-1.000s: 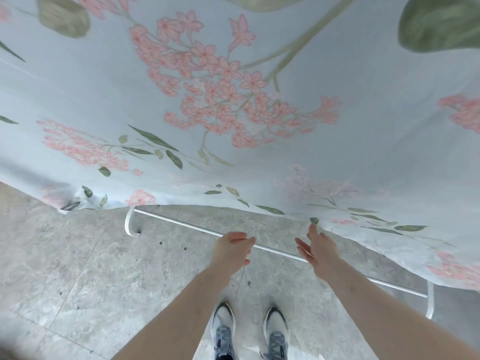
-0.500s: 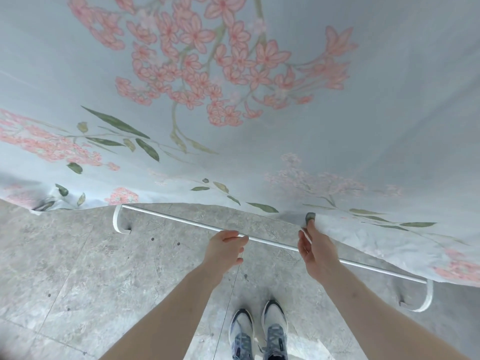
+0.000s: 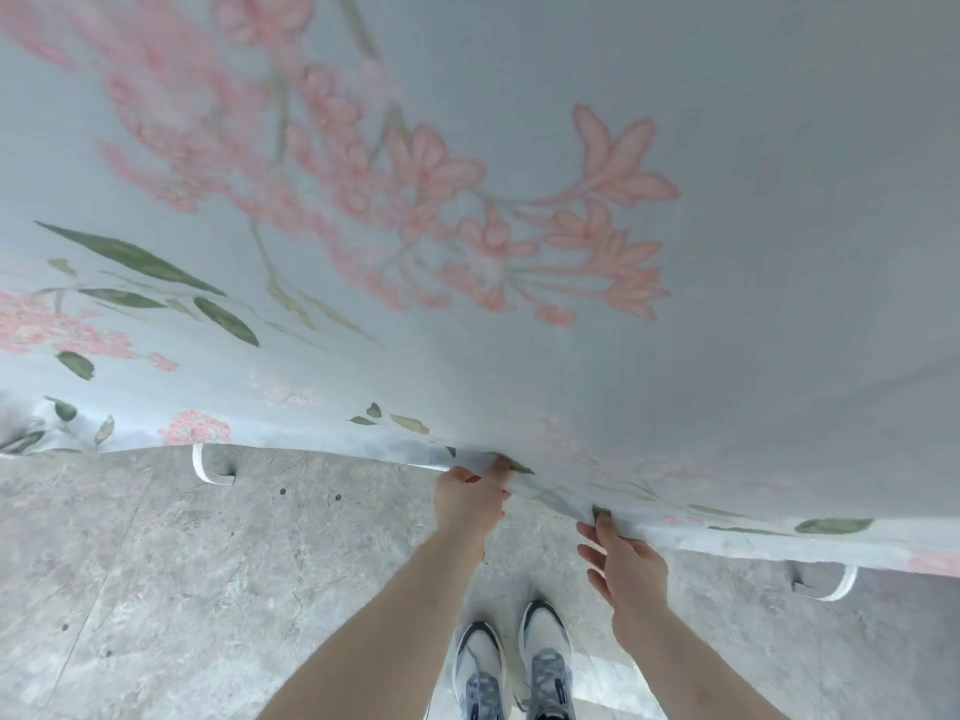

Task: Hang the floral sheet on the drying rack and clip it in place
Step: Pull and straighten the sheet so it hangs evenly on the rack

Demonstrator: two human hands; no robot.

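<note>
While our left hand [image 3: 470,504] grips the floral sheet [image 3: 727,314] hem, our right hand [image 3: 631,569] pinches it w/ thumb, other fingers loose.

One floral sheet [image 3: 519,226], two hands [image 3: 470,498] [image 3: 631,569], two shoes [image 3: 480,672] [image 3: 548,662], two white rack feet [image 3: 208,467] [image 3: 831,582].

Floral sheet [image 3: 519,200] overhead, left hand [image 3: 470,498] gripping its hem, right hand [image 3: 628,561] pinching hem, white rack feet [image 3: 208,467] on grey floor [image 3: 156,589]
</note>
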